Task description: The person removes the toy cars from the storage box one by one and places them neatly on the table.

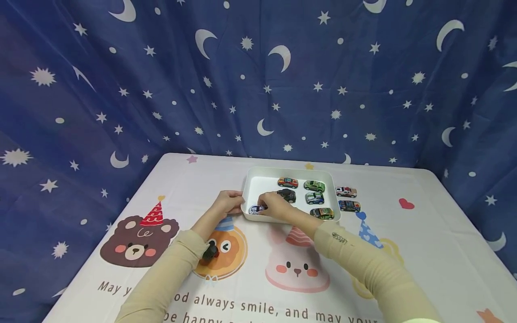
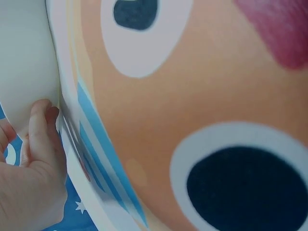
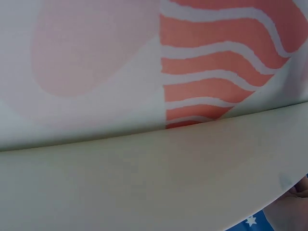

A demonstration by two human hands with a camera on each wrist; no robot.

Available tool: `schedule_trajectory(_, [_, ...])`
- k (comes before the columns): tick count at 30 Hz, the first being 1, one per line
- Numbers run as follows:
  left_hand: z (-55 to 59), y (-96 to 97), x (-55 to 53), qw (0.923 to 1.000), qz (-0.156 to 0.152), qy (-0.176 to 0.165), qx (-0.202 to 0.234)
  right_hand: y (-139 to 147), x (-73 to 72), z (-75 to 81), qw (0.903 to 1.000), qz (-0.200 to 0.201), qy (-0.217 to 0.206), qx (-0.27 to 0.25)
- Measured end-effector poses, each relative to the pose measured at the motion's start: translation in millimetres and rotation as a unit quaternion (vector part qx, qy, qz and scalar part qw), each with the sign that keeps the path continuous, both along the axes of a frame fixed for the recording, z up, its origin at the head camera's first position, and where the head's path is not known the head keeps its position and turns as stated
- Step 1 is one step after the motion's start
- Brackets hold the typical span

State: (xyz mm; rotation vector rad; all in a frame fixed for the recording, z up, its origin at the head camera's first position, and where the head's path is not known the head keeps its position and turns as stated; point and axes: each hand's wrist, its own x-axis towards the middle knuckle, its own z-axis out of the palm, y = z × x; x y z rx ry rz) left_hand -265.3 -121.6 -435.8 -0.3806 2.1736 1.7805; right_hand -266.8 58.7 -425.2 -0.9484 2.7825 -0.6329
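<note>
A white tray (image 1: 291,172) stands near the far side of the table. At its left end my left hand (image 1: 228,202) holds the wall, fingers (image 2: 41,125) against the outside and the rim in its grip. My right hand (image 1: 275,206) reaches over the front wall and pinches a small white and blue toy car (image 1: 256,209) in the tray's front left corner; the fingers partly hide it. Just behind that hand is a black toy car (image 1: 287,195). An orange-red toy car (image 1: 288,182) sits further back. The right wrist view shows mostly the tray's front wall (image 3: 144,178).
In the tray's right part stand a green toy car (image 1: 314,186), a white-green one (image 1: 314,198) and a green-orange one (image 1: 322,213). Outside, right, are a white-red car (image 1: 346,192) and a blue car (image 1: 349,206). A dark object (image 1: 210,251) lies beside the left sleeve, partly hidden.
</note>
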Motion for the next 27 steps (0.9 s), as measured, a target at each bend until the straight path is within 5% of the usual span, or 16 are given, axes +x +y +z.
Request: schedule_trajectory(27, [-2.2,0.4,-1.2,1.0,0.005,0.004,-0.001,22,6.1,23.0,0.9977,-0.002,0.026,-0.063])
